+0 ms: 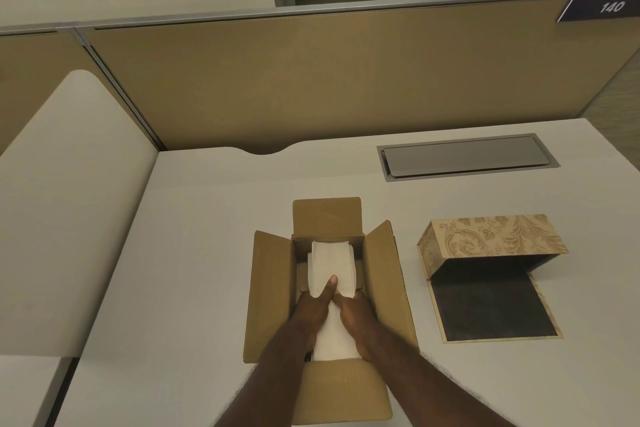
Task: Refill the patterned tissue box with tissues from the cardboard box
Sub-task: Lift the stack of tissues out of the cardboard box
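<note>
A brown cardboard box (273, 288) stands on the white desk with all its flaps folded out. Inside it lies a white stack of tissues (332, 263). Both hands reach into the box and clasp the stack from either side: my left hand (313, 310) with its thumb on top, my right hand (356, 315) against the right side. To the right sits the patterned tissue box (491, 236), tipped on its side, its dark-lined lid (491, 308) lying flat toward me. Its inside looks dark, and I cannot see any contents.
A grey cable hatch (464, 156) is set into the desk behind the boxes. A tan partition wall (311, 80) closes the far edge. A second white desk surface (69, 201) adjoins on the left.
</note>
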{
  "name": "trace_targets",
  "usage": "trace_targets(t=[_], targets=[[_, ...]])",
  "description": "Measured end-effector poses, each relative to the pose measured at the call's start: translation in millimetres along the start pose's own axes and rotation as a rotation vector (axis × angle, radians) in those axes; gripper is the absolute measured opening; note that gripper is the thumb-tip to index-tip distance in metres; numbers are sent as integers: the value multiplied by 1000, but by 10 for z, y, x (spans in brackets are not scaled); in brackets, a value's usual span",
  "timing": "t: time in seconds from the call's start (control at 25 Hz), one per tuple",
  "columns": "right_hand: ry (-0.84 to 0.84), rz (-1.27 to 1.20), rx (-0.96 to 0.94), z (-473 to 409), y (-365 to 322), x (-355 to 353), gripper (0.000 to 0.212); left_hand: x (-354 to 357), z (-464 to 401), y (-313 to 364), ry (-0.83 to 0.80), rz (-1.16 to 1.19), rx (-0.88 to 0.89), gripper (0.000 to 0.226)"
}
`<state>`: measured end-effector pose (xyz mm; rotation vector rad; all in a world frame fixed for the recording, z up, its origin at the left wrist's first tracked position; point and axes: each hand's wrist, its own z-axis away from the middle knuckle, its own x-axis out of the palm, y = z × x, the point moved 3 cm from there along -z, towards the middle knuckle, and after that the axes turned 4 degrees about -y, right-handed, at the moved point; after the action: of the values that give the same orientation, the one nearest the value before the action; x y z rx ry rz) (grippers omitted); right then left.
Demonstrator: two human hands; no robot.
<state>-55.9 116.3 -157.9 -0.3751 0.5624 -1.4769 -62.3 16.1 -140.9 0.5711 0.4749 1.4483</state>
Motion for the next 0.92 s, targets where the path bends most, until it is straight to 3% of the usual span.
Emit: trace_targets(t=[0.32,0.56,0.72,0.92], targets=[[-68,-205,39,-3,-30,12,56,-15,-23,47,20,-67,-84,69],[-122,-238,14,45,-59,40,61,-28,29,76,-14,-24,-68,58],[-136,-248,-3,19,-71,35,72,-9,60,113,-11,-16,-63,71],[-204,-258,-24,150,-200,1,66,-24,154,218,-17,7,-49,78]])
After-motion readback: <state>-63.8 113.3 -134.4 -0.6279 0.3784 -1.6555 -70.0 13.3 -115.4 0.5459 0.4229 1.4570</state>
